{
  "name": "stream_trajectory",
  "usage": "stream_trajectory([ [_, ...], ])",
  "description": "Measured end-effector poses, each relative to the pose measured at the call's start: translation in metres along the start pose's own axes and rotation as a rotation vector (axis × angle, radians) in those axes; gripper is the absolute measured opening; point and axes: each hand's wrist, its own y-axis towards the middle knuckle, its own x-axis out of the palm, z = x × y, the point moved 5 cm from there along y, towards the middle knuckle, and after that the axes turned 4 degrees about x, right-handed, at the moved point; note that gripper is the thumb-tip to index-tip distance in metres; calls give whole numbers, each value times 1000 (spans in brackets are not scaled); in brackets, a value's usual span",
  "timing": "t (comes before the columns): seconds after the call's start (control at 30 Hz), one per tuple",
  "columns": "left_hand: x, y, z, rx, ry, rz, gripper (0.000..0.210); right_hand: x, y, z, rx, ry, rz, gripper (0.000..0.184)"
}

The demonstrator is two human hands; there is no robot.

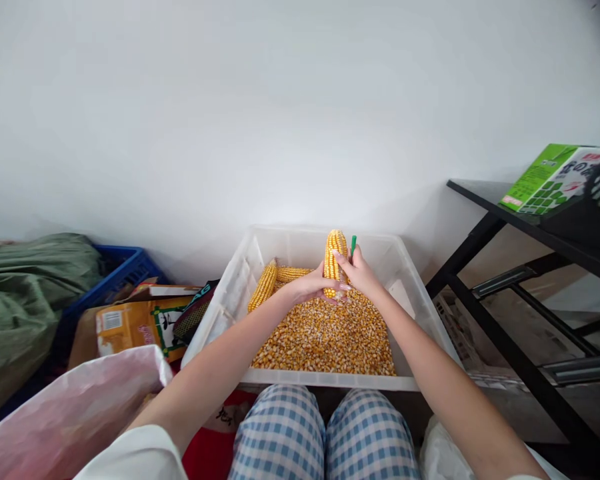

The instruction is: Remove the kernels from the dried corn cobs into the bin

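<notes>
My left hand (314, 285) is closed round the lower part of a yellow corn cob (334, 250), which stands nearly upright above the bin. My right hand (359, 270) grips a tool with a green handle (353, 244); its working end is hidden by the fingers. The right thumb presses against the cob's side. Below both hands, loose corn kernels (325, 337) cover much of the floor of a translucent plastic bin (405, 383). Two more cobs lie at the bin's back left: one slanted cob (263, 287) and another lying crosswise (291, 273).
To the right stands a black-framed shelf (480, 195) bearing a green and white box (545, 180). On the left are a blue crate (125, 267), green cloth (25, 313), an orange package (130, 327) and a pinkish sack (90, 400). A white wall rises behind the bin.
</notes>
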Motion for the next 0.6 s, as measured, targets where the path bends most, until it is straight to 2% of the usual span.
stream_trajectory([
  [0.13, -6, 0, -1, -18, -9, 22, 77, -1, -2, -1, 2, -15, -8, 34],
  [0.3, -8, 0, 2, 5, -25, 58, 77, 3, 0, 4, 87, 168, -84, 36],
  [0.5, -10, 2, 1, 12, -46, 81, 76, 3, 1, 1, -49, 14, -53, 37],
  [0.6, -12, 2, 1, 14, -66, 89, 77, 2, 1, 2, -33, 29, -38, 34],
])
